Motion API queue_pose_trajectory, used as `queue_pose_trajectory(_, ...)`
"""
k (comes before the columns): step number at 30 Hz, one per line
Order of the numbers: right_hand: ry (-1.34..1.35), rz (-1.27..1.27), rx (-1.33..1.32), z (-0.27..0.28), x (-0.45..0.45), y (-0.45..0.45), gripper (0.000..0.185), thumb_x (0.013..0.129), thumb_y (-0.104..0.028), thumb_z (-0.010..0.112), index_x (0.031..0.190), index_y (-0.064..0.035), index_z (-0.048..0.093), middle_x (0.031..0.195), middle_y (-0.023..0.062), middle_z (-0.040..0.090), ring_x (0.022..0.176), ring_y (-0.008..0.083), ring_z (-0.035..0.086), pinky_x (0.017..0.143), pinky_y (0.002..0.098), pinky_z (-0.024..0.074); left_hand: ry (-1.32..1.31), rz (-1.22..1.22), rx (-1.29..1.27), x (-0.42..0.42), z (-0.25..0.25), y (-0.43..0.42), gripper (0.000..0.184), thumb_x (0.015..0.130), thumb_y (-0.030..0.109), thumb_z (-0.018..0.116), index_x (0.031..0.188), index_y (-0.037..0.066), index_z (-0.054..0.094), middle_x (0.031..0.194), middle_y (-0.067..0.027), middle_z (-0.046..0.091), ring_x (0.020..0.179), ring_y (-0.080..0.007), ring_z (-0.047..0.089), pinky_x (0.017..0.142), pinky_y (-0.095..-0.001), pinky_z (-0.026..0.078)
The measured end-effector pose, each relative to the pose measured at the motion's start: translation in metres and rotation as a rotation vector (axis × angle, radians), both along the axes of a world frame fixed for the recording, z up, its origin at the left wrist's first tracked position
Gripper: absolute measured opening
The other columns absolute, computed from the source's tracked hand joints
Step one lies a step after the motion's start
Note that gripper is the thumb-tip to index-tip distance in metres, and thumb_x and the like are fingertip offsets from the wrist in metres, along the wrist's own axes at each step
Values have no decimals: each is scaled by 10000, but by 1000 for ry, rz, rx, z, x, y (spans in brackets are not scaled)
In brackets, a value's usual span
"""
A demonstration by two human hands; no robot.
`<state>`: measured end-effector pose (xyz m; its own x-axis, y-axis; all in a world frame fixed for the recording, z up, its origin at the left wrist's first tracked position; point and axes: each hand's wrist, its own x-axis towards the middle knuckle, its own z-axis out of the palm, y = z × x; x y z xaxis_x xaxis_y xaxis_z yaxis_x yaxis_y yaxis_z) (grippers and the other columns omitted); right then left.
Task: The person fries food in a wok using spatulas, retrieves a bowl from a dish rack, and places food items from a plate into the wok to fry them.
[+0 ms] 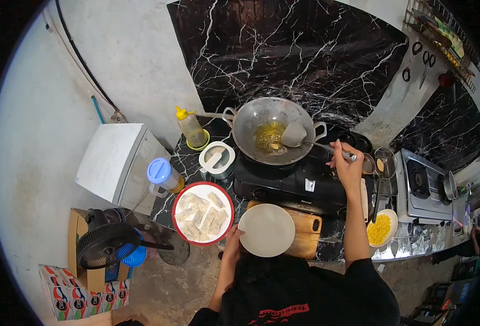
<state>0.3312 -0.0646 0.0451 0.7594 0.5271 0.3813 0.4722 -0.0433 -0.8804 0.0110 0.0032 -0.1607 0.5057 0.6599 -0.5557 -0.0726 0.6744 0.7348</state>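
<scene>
My right hand (pixel 346 156) grips the handle of a wok spatula (pixel 295 135), whose broad metal blade rests in the wok (pixel 249 122). Yellowish oil (pixel 270 133) with a small pale piece in it pools at the wok's bottom. My left hand (pixel 232 243) holds the left edge of a plain pale plate (pixel 266 230), which is over a wooden cutting board (pixel 307 239). Left of that plate stands a red-rimmed plate (pixel 177 227) with several pale, flour-dusted pieces (pixel 201 212). The wok sits on a black gas stove (pixel 283 187).
A blue-lidded jug (pixel 160 173), a white-lidded container (pixel 217 157) and a yellow-capped squeeze bottle (pixel 189 125) stand left of the stove. To the right are a bowl of yellow bits (pixel 381 229), strainers (pixel 385 158) and a second stove (pixel 422 185). A fan (pixel 107 244) stands lower left.
</scene>
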Motion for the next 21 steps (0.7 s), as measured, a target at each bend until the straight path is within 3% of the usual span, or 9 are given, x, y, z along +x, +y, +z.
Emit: queue_pose_trajectory(21,197,143,143,-33,-14,16,287,921,-169,509,885,90,629,550,39,528,486,66,502,511,251,522,16,2,53,-2,11,0,336,798,94,466,1115,-5,518,973,-84,595,862,-161,577,744,-265,466)
